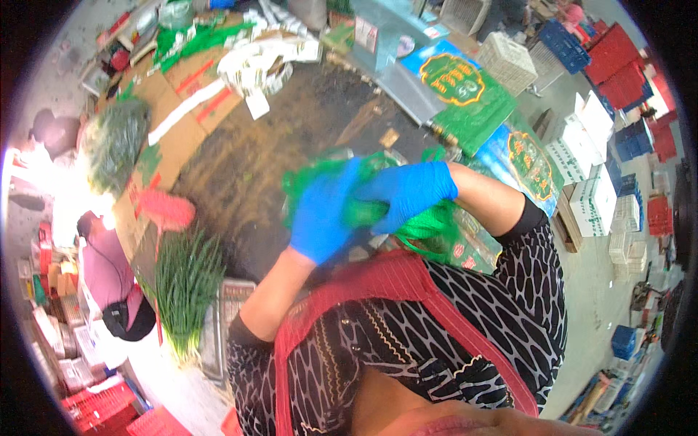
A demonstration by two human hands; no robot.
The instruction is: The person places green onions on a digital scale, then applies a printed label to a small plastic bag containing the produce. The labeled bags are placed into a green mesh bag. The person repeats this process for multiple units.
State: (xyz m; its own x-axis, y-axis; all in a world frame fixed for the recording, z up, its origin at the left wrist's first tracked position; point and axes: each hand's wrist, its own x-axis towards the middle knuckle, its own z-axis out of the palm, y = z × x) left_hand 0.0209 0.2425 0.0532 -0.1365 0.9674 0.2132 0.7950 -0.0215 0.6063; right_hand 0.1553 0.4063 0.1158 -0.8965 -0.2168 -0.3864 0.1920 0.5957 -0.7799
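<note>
My left hand (324, 215), in a blue glove, presses on a bunched green plastic material (362, 212), with blur at the fingers. Also gloved in blue, my right hand (411, 191) grips the same bunch from the right. Whether the material is netting or loose strips I cannot tell; shiny green strands (431, 231) hang from it beside my apron. Both hands are close together above a dark, dirt-stained tabletop (256, 147). A bunch of green onions (185, 289) lies at the left, near a red-pink object (166, 210).
Cardboard (180, 103) edges the table, with a bag of greens (117, 144) on the left and crumpled white printed tape (253, 62) farther back. Printed green boxes (463, 87) stand at the right, near white cartons (594, 201) and crates (504, 62). Another person (106, 261) is at the left.
</note>
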